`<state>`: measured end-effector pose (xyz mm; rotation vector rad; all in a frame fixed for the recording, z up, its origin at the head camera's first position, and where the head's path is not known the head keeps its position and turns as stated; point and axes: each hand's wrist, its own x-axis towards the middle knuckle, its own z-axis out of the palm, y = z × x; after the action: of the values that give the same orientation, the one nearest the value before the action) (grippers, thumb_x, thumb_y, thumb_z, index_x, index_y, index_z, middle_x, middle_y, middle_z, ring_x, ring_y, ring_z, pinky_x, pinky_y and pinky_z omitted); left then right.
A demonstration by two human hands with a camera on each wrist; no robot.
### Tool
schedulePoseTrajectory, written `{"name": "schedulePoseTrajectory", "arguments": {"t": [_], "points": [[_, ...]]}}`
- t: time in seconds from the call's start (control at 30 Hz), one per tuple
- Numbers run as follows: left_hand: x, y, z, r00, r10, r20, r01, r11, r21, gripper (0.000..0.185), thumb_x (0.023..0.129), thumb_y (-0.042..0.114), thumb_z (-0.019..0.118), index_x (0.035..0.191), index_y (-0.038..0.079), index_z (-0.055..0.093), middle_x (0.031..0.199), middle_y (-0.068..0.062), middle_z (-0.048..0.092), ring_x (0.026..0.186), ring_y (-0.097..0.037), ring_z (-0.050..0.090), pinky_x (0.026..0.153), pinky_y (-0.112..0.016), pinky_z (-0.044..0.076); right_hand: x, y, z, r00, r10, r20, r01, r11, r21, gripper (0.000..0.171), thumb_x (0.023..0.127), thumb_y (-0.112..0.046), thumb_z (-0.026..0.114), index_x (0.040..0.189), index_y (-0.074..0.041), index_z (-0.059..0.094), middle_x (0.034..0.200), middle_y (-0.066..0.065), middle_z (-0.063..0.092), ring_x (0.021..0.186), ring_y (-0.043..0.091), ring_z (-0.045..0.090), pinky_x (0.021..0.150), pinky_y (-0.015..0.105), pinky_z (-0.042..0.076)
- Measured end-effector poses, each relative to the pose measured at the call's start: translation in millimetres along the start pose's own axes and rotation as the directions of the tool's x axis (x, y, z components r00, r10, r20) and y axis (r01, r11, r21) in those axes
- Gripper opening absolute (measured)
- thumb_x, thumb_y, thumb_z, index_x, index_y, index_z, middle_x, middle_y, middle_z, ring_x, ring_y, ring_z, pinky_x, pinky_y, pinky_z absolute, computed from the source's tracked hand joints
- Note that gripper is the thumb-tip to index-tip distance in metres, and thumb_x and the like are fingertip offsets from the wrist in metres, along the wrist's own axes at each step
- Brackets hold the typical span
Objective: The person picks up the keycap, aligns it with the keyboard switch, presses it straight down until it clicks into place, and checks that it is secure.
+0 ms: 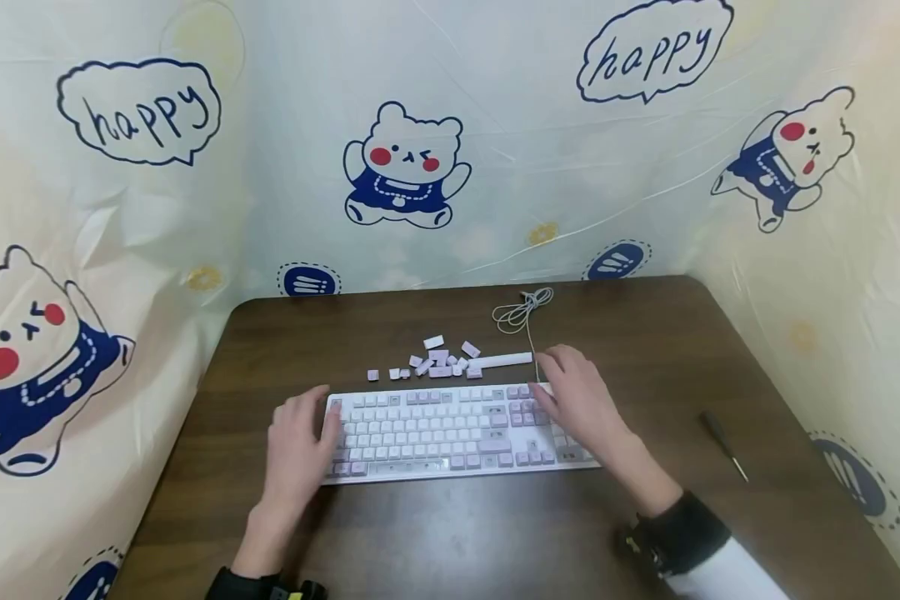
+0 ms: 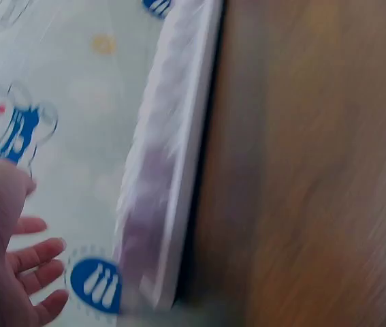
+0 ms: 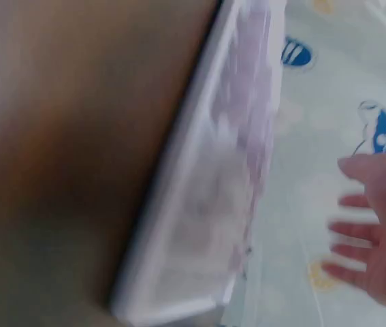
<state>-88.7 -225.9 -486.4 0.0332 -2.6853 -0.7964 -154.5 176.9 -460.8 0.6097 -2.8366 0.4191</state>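
Observation:
A white and lavender keyboard (image 1: 427, 437) lies across the middle of the table, with a bare strip in its bottom key row. My left hand (image 1: 297, 442) is at its left end, the thumb over the leftmost keys. Over the top right corner hovers my right hand (image 1: 579, 398), thumb overlapping the keys there. Both wrist views are blurred. In the left one the hand (image 2: 26, 255) has spread, loose fingers beside the keyboard (image 2: 179, 163). The right wrist view likewise has the hand (image 3: 380, 235) with extended fingers, apart from the keyboard (image 3: 199, 211).
Behind the keyboard lie several loose keycaps (image 1: 438, 356) and a long white spacebar keycap (image 1: 504, 360). A bundled cable (image 1: 523, 311) sits farther back. To the right is a dark-handled screwdriver (image 1: 722, 443) on the brown table (image 1: 450, 533). Printed sheeting (image 1: 510, 150) surrounds the table.

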Motion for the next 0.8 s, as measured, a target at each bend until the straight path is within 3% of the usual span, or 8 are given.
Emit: {"name": "schedulePoseTrajectory", "arguments": {"t": [0.1,0.2,0.27,0.33,0.47,0.63,0.8], "points": [[4.1,-15.4,-11.1,0.989,-0.146,-0.014,0.145,0.988,-0.052,0.027,0.104,0.02,0.059,0.119,0.0,0.068,0.102,-0.017,0.067,0.096,-0.034,0.06,0.084,-0.051,0.046,23.6,12.0,2.1,0.994,-0.081,0.075,0.082,0.996,-0.014,0.038,0.097,-0.023,0.075,0.127,-0.002,0.067,0.117,0.016,0.067,0.111,0.033,0.062,0.098,0.048,0.053],[2.9,-29.7,-16.6,0.963,-0.254,0.089,0.258,0.966,-0.035,0.026,0.105,0.022,0.057,0.114,0.002,0.071,0.094,-0.013,0.067,0.087,-0.029,0.061,0.077,-0.045,0.046,46.0,20.0,9.5,0.97,-0.175,0.168,0.186,0.981,-0.051,0.028,0.096,-0.019,0.077,0.119,-0.004,0.071,0.103,0.01,0.067,0.095,0.026,0.063,0.084,0.041,0.056],[0.3,-37.9,-16.3,0.942,-0.287,0.174,0.296,0.955,-0.024,0.027,0.105,0.023,0.057,0.115,0.001,0.07,0.094,-0.011,0.067,0.086,-0.027,0.06,0.077,-0.043,0.046,59.2,22.5,15.6,0.947,-0.231,0.225,0.25,0.966,-0.061,0.024,0.095,-0.017,0.077,0.116,-0.005,0.072,0.1,0.008,0.067,0.091,0.024,0.063,0.081,0.039,0.056],[-2.1,-43.1,-14.7,0.925,-0.3,0.232,0.313,0.949,-0.023,0.026,0.104,0.022,0.059,0.114,0.001,0.07,0.092,-0.01,0.067,0.084,-0.026,0.06,0.075,-0.041,0.046,70.8,25.1,23.3,0.925,-0.268,0.27,0.296,0.953,-0.068,0.021,0.096,-0.015,0.076,0.115,-0.007,0.072,0.1,0.007,0.067,0.091,0.023,0.064,0.081,0.039,0.056],[-1.5,-45.8,-11.8,0.909,-0.297,0.294,0.327,0.943,-0.059,0.024,0.103,0.019,0.061,0.114,-0.001,0.07,0.089,-0.008,0.067,0.078,-0.02,0.061,0.071,-0.036,0.049,86.1,29.2,35.9,0.897,-0.319,0.305,0.353,0.934,-0.063,0.019,0.095,-0.012,0.076,0.113,-0.009,0.071,0.102,0.006,0.066,0.093,0.023,0.065,0.082,0.04,0.056],[3.3,-44.0,-11.8,0.881,-0.301,0.364,0.356,0.93,-0.092,0.025,0.103,0.016,0.061,0.118,-0.003,0.067,0.091,-0.01,0.065,0.075,-0.017,0.063,0.065,-0.03,0.053,92.5,32.2,47.5,0.88,-0.365,0.304,0.403,0.913,-0.071,0.018,0.095,-0.014,0.077,0.112,-0.011,0.072,0.1,0.005,0.065,0.09,0.022,0.065,0.082,0.04,0.056],[3.8,-44.3,-14.4,0.872,-0.316,0.374,0.37,0.925,-0.082,0.025,0.104,0.017,0.061,0.118,-0.003,0.067,0.09,-0.009,0.063,0.075,-0.019,0.06,0.064,-0.03,0.052,96.2,30.7,52.6,0.878,-0.367,0.306,0.407,0.91,-0.077,0.016,0.096,-0.014,0.076,0.111,-0.011,0.074,0.1,0.006,0.065,0.091,0.023,0.065,0.083,0.041,0.056]]}}
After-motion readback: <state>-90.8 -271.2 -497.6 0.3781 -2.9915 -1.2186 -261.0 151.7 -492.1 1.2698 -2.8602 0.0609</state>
